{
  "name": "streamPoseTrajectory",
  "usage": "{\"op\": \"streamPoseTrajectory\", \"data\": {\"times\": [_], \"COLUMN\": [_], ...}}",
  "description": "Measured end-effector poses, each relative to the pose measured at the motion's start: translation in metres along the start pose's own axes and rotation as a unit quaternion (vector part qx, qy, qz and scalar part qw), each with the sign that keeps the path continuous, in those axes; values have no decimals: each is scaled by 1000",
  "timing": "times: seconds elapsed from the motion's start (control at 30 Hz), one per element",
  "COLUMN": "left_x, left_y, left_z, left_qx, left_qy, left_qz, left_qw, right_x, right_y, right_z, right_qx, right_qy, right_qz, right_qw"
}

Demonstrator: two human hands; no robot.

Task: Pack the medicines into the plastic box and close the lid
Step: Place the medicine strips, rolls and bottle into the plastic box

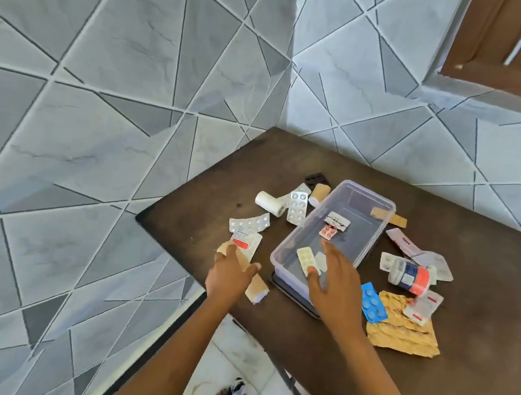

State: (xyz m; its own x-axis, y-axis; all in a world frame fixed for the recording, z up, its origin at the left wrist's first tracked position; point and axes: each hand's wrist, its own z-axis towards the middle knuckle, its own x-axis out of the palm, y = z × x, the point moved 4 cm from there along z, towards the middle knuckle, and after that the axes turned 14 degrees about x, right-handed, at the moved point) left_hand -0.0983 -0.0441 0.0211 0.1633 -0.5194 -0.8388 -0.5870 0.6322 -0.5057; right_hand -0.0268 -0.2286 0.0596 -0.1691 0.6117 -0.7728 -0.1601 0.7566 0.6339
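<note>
A clear plastic box (381, 208) stands open on the dark brown table (459, 382). Inside lie a silver blister (337, 221), a red one (328, 232) and a pale yellow blister (305, 257). My right hand (337, 280) hovers over the box's near end with fingers spread and the thumb tip touching the yellow blister. My left hand (229, 276), left of the box near the table edge, is closed around a beige bandage roll (258, 291). Its fingertip reaches a tan plaster (223, 247) beside a red-labelled sachet (244, 240).
Left of the box lie a white gauze roll (266, 202) and silver blisters (297, 208). Right of it are a labelled bottle (409, 276), a blue blister (372, 302), gold foil (403, 332) and sachets (406, 243). A dark flat piece (290, 293) sits under the box.
</note>
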Motion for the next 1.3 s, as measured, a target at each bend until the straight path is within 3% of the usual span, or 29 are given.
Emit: {"op": "streamPoseTrajectory", "data": {"times": [0.2,0.4,0.53,0.67,0.77,0.87,0.97,1.13,1.3], "left_x": [10,6,-27,-49,-36,-10,10,25,32], "left_y": [12,11,-23,-82,-116,-133,-140,-134,-124], "left_z": [34,41,47,47,46,47,51,59,63], "left_qx": [42,89,159,252,310,342,350,369,390], "left_qy": [59,95,72,59,83,118,139,165,177], "left_qz": [40,0,43,38,49,77,122,181,208], "left_qw": [997,991,984,965,946,929,918,897,879], "right_x": [22,25,5,-18,-27,-33,-37,-51,-48], "right_y": [17,13,-7,-41,-71,-105,-123,-135,-131], "right_z": [4,0,5,33,56,73,85,80,85], "right_qx": [73,112,139,223,295,374,354,327,271], "right_qy": [-23,-67,-123,-164,-132,-81,-52,-94,-71], "right_qz": [3,-6,23,51,-68,-98,-111,-164,-242], "right_qw": [997,991,982,959,944,919,927,926,929]}}
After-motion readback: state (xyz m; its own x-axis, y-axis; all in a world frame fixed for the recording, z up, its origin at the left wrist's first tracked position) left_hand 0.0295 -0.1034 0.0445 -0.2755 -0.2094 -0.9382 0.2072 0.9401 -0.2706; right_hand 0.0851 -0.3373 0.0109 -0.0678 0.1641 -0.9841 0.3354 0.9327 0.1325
